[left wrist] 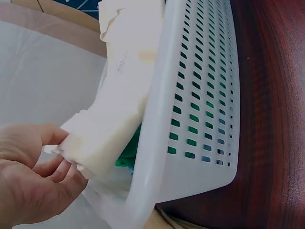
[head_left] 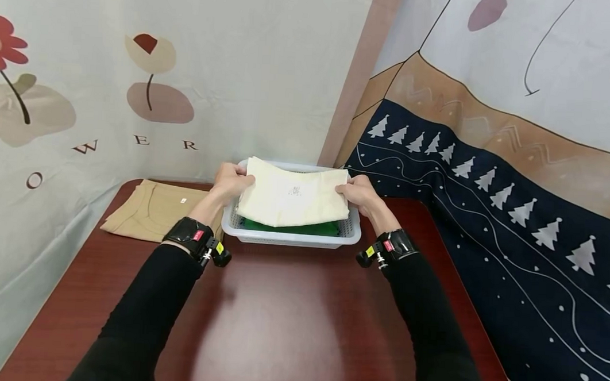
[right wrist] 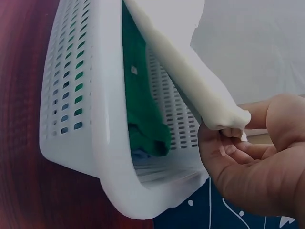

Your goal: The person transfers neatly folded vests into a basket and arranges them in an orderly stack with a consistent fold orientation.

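Note:
A folded cream garment (head_left: 294,195) with a small dark print spans between both hands, over a white perforated plastic basket (head_left: 292,240). My left hand (head_left: 230,182) pinches its left end, thumb on top and fingers beneath. At the opposite end my right hand (head_left: 360,193) pinches it the same way. The cloth sags slightly in the middle. Under it, inside the basket, lies a folded green garment (right wrist: 143,100), partly hidden by the cream one. A bit of blue cloth (right wrist: 140,154) shows below the green in the right wrist view.
A folded tan garment (head_left: 151,208) lies on the table left of the basket. The dark red table (head_left: 278,315) stretches toward me. Printed curtains (head_left: 270,68) hang behind the table, and a navy one with white trees (head_left: 469,222) runs along its right side.

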Demonstrator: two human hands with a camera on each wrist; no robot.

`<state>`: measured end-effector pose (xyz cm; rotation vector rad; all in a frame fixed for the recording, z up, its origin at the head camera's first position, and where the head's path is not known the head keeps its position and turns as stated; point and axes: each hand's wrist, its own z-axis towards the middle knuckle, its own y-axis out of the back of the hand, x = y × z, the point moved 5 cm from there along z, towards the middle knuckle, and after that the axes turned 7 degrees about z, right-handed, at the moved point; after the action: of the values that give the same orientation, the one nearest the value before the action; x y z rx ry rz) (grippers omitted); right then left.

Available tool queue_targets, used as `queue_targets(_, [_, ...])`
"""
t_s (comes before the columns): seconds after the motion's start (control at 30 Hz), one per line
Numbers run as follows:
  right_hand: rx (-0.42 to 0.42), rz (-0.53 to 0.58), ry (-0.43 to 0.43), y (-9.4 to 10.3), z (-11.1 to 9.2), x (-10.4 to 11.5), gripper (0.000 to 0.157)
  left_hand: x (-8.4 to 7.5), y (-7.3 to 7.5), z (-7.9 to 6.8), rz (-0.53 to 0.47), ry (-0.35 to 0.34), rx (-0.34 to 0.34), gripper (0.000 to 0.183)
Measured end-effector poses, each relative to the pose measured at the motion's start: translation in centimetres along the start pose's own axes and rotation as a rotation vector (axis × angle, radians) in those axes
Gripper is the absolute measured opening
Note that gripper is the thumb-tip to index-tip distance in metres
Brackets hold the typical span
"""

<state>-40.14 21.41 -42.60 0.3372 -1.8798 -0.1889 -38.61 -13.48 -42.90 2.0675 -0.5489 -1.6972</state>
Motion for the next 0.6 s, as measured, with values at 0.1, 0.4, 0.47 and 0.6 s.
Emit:
queue_targets(0.1, [-0.043, -0.094, 0.005, 0.0, 0.1, -0.1, 0.036, 0.3, -0.2, 0.5, 0.077, 0.005, -0.026, 0.036])
queue_targets(0.4, [-0.12, -0.34, 0.039, -0.6, 0.5, -0.6, 0.043, 0.2, -1.2, 1.1, 0.244, -0.058, -0.106, 0.03])
queue_targets(0.47, [-0.114, -0.39, 0.044, -0.8, 0.6, -0.6, 0.046, 0.1, -1.5, 1.2, 0.279, -0.068, -0.106, 0.038])
queue_targets(0.6, [-0.085, -0.494, 0.055, -1.4, 0.5, -0.6, 0.033, 0.0, -2.2, 1.5, 0.348, -0.087, -0.083, 0.047])
